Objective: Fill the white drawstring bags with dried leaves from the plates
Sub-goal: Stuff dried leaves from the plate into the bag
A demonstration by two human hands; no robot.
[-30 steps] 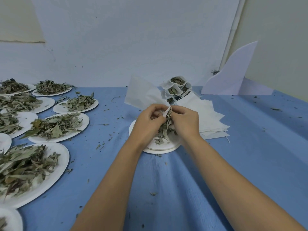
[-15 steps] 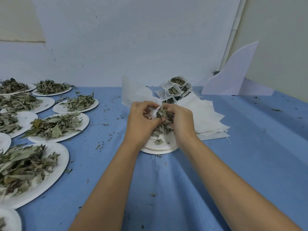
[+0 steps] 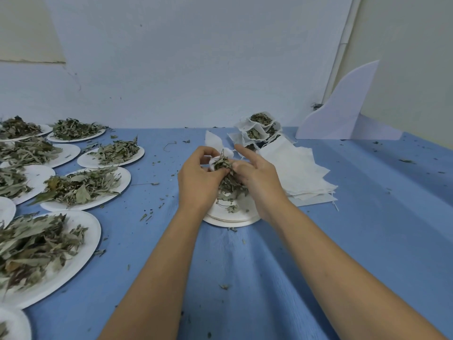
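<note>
Pinching the limp bag (image 3: 211, 163) by its rim above the plate (image 3: 230, 220), left hand (image 3: 196, 180) steadies it; right hand (image 3: 259, 180) clutches brittle-looking leaves (image 3: 230, 185).

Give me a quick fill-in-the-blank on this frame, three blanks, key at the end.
1. The left hand holds the drawstring bag open while the right hand stuffs dried leaves in, above a plate coloured ___.
2. The stack of empty bags lies on that plate's ___ side.
3. The tablecloth is ___.
Missing: white; right; blue.
</note>
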